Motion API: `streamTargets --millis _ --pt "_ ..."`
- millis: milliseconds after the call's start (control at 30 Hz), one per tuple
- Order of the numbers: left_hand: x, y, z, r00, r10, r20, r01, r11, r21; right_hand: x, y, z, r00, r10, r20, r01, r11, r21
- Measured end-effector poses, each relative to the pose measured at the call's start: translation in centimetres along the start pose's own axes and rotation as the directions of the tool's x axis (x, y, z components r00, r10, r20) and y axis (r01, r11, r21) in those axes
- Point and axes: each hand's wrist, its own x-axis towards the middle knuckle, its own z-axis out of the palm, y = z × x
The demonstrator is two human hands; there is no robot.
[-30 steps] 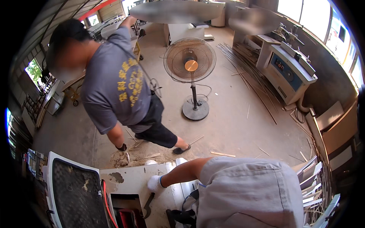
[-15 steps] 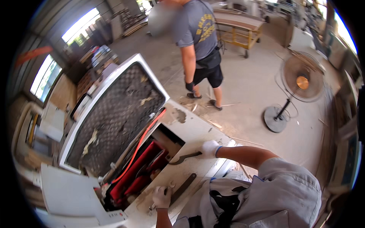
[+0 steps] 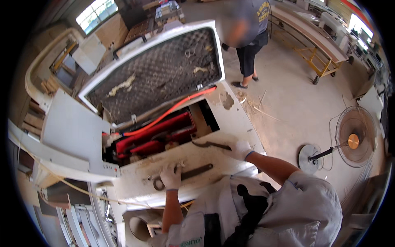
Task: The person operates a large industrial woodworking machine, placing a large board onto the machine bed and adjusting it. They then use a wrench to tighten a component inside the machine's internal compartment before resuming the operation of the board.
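My left hand (image 3: 170, 177), in a white glove, is closed at the front ledge of a white machine (image 3: 140, 181). Small metal ends show on either side of its fingers, seemingly a small wrench (image 3: 179, 168) mostly covered by the glove. A long dark ring spanner (image 3: 199, 170) lies on the ledge, passing beside or under that hand. Farther right, my gloved right hand (image 3: 241, 150) closes at the handle end of a dark hook spanner (image 3: 212, 144), its curved tip toward the opening. Its fingers are partly hidden. Red parts (image 3: 158, 129) sit inside the opening behind both hands.
A raised lid (image 3: 160, 66) with dirty dark foam stands behind the opening. An orange hose (image 3: 164, 114) runs along it. Another person (image 3: 251, 45) stands beyond the machine. At right are a pedestal fan (image 3: 354, 138) and a yellow wheeled cart (image 3: 317, 59); wood scraps lie on the floor.
The view has turned, so the machine appears more level and the fan lies farther right. Both hands stay by the same tools on the ledge. The other person is bent farther over.
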Motion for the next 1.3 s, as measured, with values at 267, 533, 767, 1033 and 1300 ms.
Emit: streamTargets --millis 267,533,767,1033,1300 --pt "-0.6 0.8 0.1 0.992 0.011 -0.128 -0.006 0.999 0.033 0.5 0.6 -0.8 0.994 -0.113 0.011 0.113 0.994 0.009" --pt "-0.4 2.1 -0.4 0.985 0.022 -0.172 -0.017 0.999 0.027 -0.4 -0.8 -1.5 0.996 -0.078 0.036 0.076 0.996 0.054" --pt "0.8 1.4 0.1 0.975 0.159 -0.158 -0.147 0.986 0.081 -0.2 -0.7 -1.7 0.999 -0.01 0.03 0.009 0.999 0.053" --pt "0.6 0.2 8.0 0.862 0.459 -0.213 -0.454 0.888 0.075 0.8 0.7 1.3 0.997 -0.063 -0.053 0.066 0.997 0.047" --pt "0.9 2.2 7.6 0.778 0.617 0.117 -0.605 0.787 -0.124 -6.6 -0.6 1.5 0.916 0.207 -0.343 -0.098 0.946 0.309"
